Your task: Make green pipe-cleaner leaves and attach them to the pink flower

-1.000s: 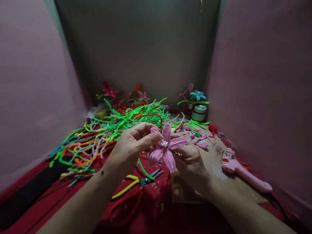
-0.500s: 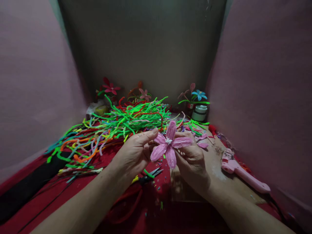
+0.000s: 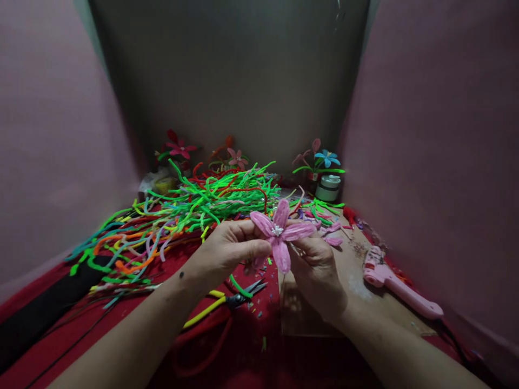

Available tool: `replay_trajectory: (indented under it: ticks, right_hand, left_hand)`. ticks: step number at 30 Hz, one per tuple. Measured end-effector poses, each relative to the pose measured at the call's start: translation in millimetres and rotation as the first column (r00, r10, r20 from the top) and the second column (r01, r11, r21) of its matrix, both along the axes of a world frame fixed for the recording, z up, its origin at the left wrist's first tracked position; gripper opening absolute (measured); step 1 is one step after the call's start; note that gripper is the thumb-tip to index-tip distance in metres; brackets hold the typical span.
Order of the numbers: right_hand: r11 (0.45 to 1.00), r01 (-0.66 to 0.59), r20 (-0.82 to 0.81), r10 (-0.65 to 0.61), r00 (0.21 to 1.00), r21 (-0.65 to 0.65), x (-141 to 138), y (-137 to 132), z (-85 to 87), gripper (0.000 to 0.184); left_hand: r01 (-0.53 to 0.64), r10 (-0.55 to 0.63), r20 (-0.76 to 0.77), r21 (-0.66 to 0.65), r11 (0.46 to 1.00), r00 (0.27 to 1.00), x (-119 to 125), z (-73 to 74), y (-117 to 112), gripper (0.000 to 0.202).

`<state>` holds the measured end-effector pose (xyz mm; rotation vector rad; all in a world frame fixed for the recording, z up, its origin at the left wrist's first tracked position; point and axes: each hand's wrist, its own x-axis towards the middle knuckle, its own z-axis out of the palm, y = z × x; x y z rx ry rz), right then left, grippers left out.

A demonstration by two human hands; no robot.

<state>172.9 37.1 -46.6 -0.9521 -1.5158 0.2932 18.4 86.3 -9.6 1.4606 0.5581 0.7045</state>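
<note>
A pink pipe-cleaner flower with a cluster of small white beads at its centre faces me, held up between both hands. My left hand is closed on its left side, the thumb pressed over a lower-left petal that is mostly hidden. Behind the right-hand petals, my right hand is closed round the flower's back; its fingertips are partly covered by the petals. Below my left hand lie scissors with yellow handles, their blades apart, a green pipe-cleaner piece across them.
Green pipe cleaners lie heaped behind my hands, with mixed colours to the left. A pink glue gun rests on a brown board at right, near loose pink petals. Finished flowers and a lidded jar stand at the back.
My left thumb has moved down from the upper-left petal onto the lower-left one, with the fingers now behind the flower. More of the scissors shows. The view has shifted slightly.
</note>
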Motion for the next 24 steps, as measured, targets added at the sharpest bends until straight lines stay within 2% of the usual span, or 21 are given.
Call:
replay_trajectory:
  ticks: [2,5,7,8,9,10,12,14,16,18,19,21,22,23,24]
  right_hand:
    - [1.000,-0.021,-0.026,0.020,0.999,-0.014,0.7,0.5,-0.1,0.016]
    - [0.999,-0.019,-0.037,0.018,0.999,-0.031,2.2,1.1,-0.1,0.015]
    - [0.999,0.003,-0.025,-0.004,1.000,-0.032,3.3,1.2,-0.1,0.014]
    - [0.999,0.020,-0.012,-0.020,1.000,-0.029,3.7,1.2,-0.1,0.014]
    - [0.999,0.037,0.004,-0.036,0.999,-0.025,4.1,1.0,-0.1,0.014]
    - [0.998,0.053,0.020,-0.053,0.998,-0.018,4.2,0.9,-0.2,0.015]
    - [0.997,0.075,0.052,-0.075,0.996,-0.003,4.2,0.5,-0.7,0.017]
    - [0.996,0.088,0.082,-0.089,0.993,0.011,3.7,0.1,-1.1,0.017]
    - [0.995,0.098,0.113,-0.099,0.989,0.019,2.8,-0.5,-0.7,0.017]
    - [0.994,0.112,0.138,-0.113,0.984,0.016,1.9,-1.3,0.8,0.017]
    - [0.993,0.117,0.145,-0.118,0.982,0.016,1.5,-1.7,1.9,0.018]
    - [0.993,0.120,0.146,-0.121,0.982,0.013,0.9,-2.2,4.1,0.020]
    - [0.994,0.113,0.138,-0.113,0.984,0.007,0.8,-2.2,4.7,0.019]
    - [0.995,0.099,0.127,-0.097,0.987,-0.004,0.8,-2.0,5.0,0.019]
    - [0.996,0.082,0.111,-0.080,0.991,-0.016,0.8,-1.7,4.8,0.017]
  left_hand:
    - [-0.012,0.016,-0.037,0.104,0.995,0.999,0.0,-0.3,2.5,0.012]
    - [-0.041,0.061,-0.095,0.192,0.981,0.994,-0.5,3.3,3.0,0.012]
    - [-0.142,0.177,-0.109,0.271,0.952,0.978,-1.4,8.0,-0.7,0.016]
    - [-0.222,0.265,-0.092,0.332,0.917,0.960,-2.0,10.7,-4.1,0.017]
    - [-0.305,0.358,-0.059,0.406,0.861,0.932,-2.8,13.2,-8.4,0.018]
    - [-0.376,0.436,-0.006,0.496,0.783,0.900,-3.6,15.3,-13.2,0.016]
    - [-0.407,0.474,0.104,0.690,0.599,0.874,-4.8,17.4,-22.6,0.009]
    - [-0.324,0.407,0.148,0.855,0.405,0.901,-4.2,15.6,-29.2,0.008]
    - [-0.219,0.357,0.129,0.949,0.227,0.925,-1.5,10.1,-31.3,0.011]
    - [-0.148,0.360,0.106,0.985,0.090,0.927,2.4,2.9,-30.2,0.008]
    - [-0.122,0.368,0.099,0.992,0.040,0.925,4.1,-0.2,-29.3,0.006]
    - [-0.097,0.371,0.096,0.995,-0.014,0.924,6.0,-3.8,-28.1,0.005]
    - [-0.098,0.364,0.094,0.995,-0.008,0.927,6.0,-3.9,-28.2,0.006]
    - [-0.111,0.355,0.095,0.994,0.025,0.930,5.3,-2.8,-28.6,0.006]
    - [-0.139,0.345,0.103,0.987,0.080,0.933,4.0,-0.8,-29.2,0.007]
